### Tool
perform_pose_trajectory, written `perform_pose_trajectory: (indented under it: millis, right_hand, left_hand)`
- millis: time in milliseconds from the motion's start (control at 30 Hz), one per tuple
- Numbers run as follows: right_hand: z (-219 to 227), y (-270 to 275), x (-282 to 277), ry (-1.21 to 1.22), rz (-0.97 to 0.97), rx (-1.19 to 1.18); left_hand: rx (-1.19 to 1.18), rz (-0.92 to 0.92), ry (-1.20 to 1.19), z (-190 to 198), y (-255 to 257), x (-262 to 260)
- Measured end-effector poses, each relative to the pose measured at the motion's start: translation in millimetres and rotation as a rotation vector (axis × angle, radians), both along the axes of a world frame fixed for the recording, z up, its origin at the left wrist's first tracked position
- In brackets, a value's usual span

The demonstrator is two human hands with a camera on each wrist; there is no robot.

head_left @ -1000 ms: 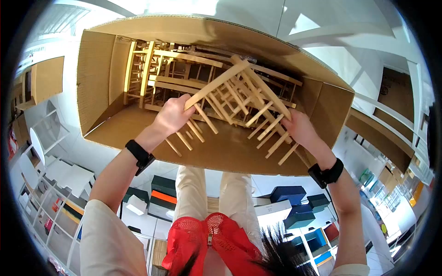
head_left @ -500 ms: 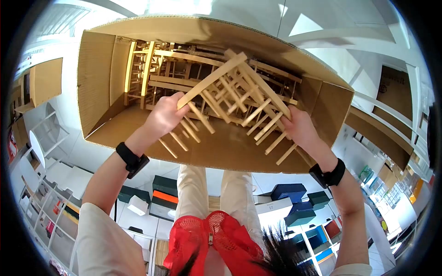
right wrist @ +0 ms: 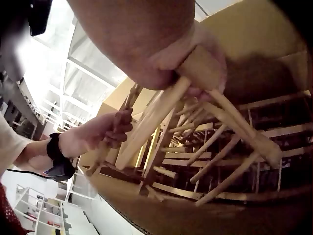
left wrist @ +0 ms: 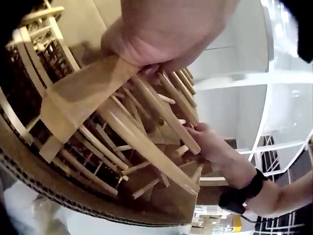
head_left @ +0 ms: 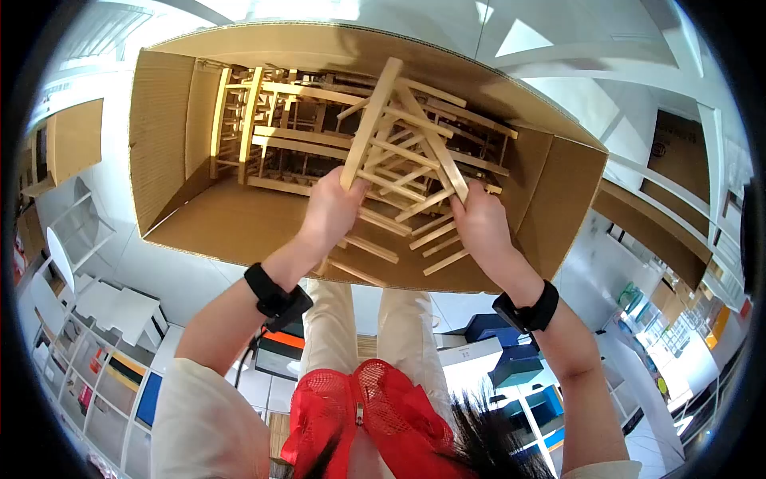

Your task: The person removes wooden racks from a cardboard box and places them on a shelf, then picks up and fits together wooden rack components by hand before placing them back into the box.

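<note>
A wooden folding rack with rows of round dowels (head_left: 403, 152) spans both my hands, over the cardboard box (head_left: 231, 227). My left hand (head_left: 331, 211) grips the lower end of its left bar (head_left: 373, 120). At the lower end of the right bar (head_left: 447, 164), my right hand (head_left: 484, 223) has its fingers curled round the wood. The two bars lean together at the top like a narrow upside-down V, dowels crossing between them. In the right wrist view, the right hand (right wrist: 195, 63) wraps the bar from above; the wood partly hides its fingers.
More wooden racks (head_left: 303, 140) lie stacked along the box's far side. The box's tall side wall (head_left: 163, 128) stands at the left, and its near edge runs before my legs. White shelving (head_left: 100, 375) and dark boxes (head_left: 515, 367) are on the floor side.
My left hand has moved right and my right hand slightly left, so the bars now meet at a narrower angle. The left bar stands steeper, its top higher in view.
</note>
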State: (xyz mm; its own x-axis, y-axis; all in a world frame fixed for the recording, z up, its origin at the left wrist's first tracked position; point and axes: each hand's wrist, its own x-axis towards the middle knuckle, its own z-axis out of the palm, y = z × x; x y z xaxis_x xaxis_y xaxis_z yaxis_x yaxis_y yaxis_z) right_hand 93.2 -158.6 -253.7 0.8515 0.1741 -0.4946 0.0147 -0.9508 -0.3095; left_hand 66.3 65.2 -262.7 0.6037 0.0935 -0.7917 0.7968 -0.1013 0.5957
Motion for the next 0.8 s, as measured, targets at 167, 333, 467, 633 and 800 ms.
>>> perform_pose_trajectory:
  millis: [167, 333, 467, 633, 800]
  right_hand:
    - [5.7, 12.1, -1.2, -0.036, 0.069, -0.046]
    - [13.3, 24.5, 0.8, -0.107, 0.095, -0.07]
    - [25.7, 20.3, 7.6, -0.133, 0.147, 0.016]
    - [48.3, -8.9, 24.0, 0.018, 0.183, 0.096]
    - [67.4, -42.6, 36.1, 0.285, 0.136, 0.129]
  left_hand:
    - [-0.061, 0.214, 0.09, -2.4, -14.5, -13.4]
    - [-0.144, 0.406, 0.11, 8.1, -20.4, -19.5]
    - [-0.087, 0.387, -0.026, 1.2, -7.4, -35.7]
    - [0.191, 0.1, -0.304, -0.1, 35.2, -45.7]
    - [0.417, -0.466, -0.407, 15.7, 99.2, -41.1]
